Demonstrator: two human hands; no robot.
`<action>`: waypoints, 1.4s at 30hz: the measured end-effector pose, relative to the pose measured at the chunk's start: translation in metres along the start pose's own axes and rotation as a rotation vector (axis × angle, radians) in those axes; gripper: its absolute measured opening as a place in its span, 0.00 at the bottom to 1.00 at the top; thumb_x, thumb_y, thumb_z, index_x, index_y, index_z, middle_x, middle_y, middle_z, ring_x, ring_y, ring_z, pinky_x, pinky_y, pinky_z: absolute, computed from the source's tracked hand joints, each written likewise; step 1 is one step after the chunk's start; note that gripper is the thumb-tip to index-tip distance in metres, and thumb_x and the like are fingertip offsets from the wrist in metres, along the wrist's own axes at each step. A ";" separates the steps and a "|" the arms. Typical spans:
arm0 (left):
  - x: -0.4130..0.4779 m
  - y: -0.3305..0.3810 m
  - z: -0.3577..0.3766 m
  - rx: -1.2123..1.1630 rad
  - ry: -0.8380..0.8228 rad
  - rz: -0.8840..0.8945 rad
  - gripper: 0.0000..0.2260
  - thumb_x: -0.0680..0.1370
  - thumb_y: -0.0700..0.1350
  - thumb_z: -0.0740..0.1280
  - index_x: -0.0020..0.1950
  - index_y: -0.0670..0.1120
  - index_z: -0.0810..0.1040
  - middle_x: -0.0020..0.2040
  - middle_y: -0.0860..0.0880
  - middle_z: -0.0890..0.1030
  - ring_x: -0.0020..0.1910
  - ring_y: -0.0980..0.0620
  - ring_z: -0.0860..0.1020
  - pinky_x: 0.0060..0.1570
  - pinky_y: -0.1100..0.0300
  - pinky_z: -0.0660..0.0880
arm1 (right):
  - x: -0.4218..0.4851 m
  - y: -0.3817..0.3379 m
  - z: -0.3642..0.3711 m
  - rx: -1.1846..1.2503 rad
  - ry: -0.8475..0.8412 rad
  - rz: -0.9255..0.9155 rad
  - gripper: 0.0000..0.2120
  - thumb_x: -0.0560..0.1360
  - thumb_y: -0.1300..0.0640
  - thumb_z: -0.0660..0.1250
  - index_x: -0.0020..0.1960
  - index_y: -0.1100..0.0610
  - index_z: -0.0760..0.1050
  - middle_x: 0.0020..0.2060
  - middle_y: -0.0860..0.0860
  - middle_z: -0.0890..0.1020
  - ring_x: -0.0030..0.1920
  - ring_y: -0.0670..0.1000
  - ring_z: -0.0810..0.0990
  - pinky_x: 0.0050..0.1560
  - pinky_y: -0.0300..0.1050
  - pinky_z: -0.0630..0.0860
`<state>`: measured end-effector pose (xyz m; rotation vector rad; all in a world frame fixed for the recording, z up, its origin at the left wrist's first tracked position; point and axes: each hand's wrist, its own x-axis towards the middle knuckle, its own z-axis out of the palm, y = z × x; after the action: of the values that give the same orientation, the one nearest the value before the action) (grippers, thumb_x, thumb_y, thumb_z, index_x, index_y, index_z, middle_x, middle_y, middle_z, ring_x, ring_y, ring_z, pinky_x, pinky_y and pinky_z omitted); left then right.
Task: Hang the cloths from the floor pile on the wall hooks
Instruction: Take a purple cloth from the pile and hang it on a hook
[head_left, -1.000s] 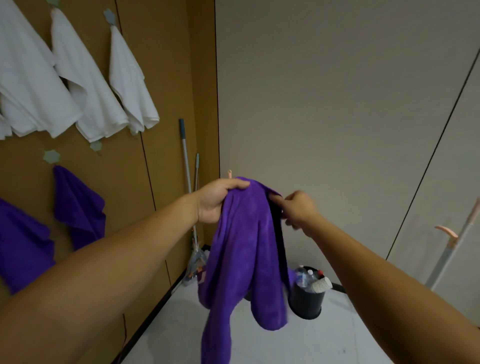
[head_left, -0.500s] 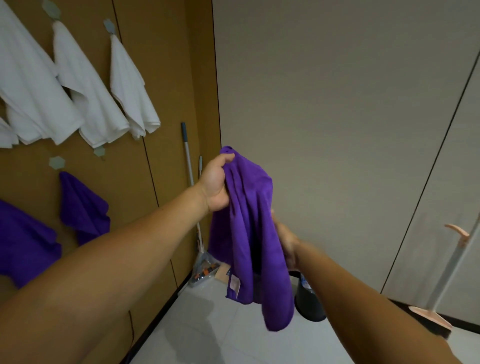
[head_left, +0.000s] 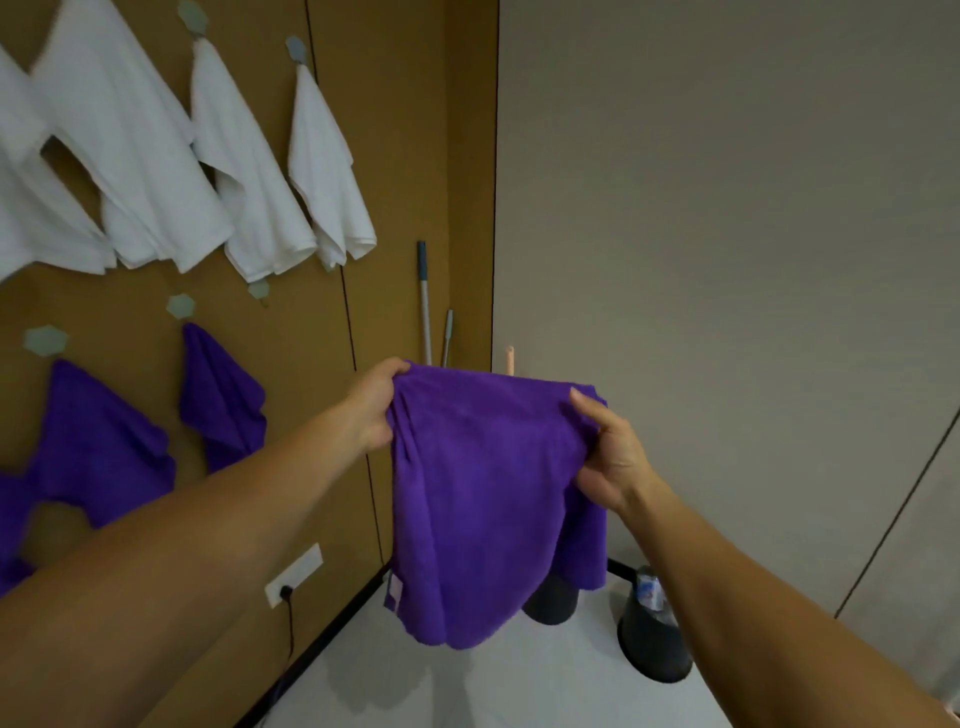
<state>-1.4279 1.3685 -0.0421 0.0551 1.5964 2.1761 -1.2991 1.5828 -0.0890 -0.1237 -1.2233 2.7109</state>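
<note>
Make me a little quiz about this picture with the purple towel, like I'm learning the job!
1. True or false: the left hand and the right hand both hold the fluffy purple cloth.
2. What colour are the hanging cloths in the top row on the brown wall? A white, B red, C green.
3. Fill the gap: the long grey metal pole leans in the room's ____.

Key: 1 true; 2 A; 3 corner.
</note>
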 end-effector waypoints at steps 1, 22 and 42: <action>0.008 0.000 -0.010 0.008 0.043 -0.007 0.12 0.79 0.47 0.59 0.38 0.46 0.74 0.29 0.48 0.79 0.29 0.50 0.78 0.34 0.60 0.77 | 0.006 0.001 -0.003 -0.069 0.007 0.049 0.09 0.72 0.57 0.68 0.46 0.60 0.85 0.48 0.58 0.85 0.48 0.55 0.85 0.47 0.47 0.82; 0.145 0.039 -0.193 0.688 -0.144 -0.588 0.07 0.75 0.42 0.69 0.40 0.40 0.82 0.38 0.43 0.83 0.32 0.50 0.82 0.32 0.59 0.79 | 0.206 0.027 0.031 -0.610 -0.037 0.335 0.28 0.67 0.69 0.71 0.66 0.59 0.73 0.60 0.60 0.80 0.54 0.60 0.82 0.49 0.53 0.82; 0.207 0.058 -0.189 0.141 0.711 0.065 0.14 0.76 0.36 0.58 0.48 0.48 0.82 0.51 0.49 0.80 0.44 0.53 0.76 0.39 0.59 0.71 | 0.400 0.035 -0.009 -0.887 -0.226 0.585 0.14 0.66 0.54 0.76 0.47 0.52 0.74 0.41 0.51 0.79 0.39 0.51 0.78 0.39 0.44 0.73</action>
<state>-1.6872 1.2605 -0.0978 -0.7061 2.1320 2.2592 -1.6949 1.6404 -0.1243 -0.3237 -2.7381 2.3666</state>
